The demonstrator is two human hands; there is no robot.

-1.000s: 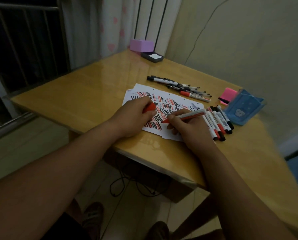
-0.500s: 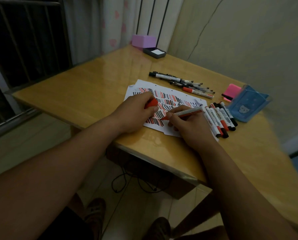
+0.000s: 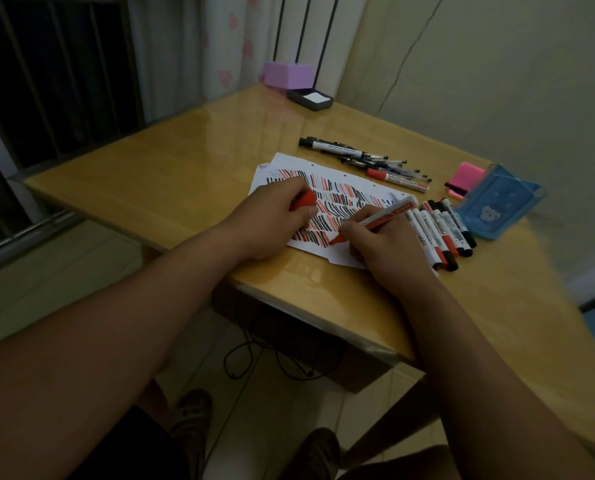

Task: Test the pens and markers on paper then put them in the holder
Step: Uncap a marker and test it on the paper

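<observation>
My right hand [image 3: 380, 249] grips an uncapped red marker [image 3: 379, 218], its tip touching the white paper [image 3: 327, 188] near the front edge. The sheet is covered with rows of red and black strokes. My left hand [image 3: 271, 223] rests on the paper and holds the marker's red cap [image 3: 304, 200]. A row of several capped red and black markers [image 3: 441, 233] lies just right of my right hand. Further back lies a loose pile of pens and markers [image 3: 368, 162]. The blue holder [image 3: 493, 206] lies at the right.
A pink block [image 3: 465, 178] sits behind the holder. A purple box [image 3: 289, 75] and a dark tray with white paper [image 3: 310, 98] stand at the table's far corner. The wooden table [image 3: 171, 174] ends just below my wrists; a wall runs along the right.
The marker tip has slid down the paper toward the front edge, making strokes. My left hand keeps holding the cap on the sheet.
</observation>
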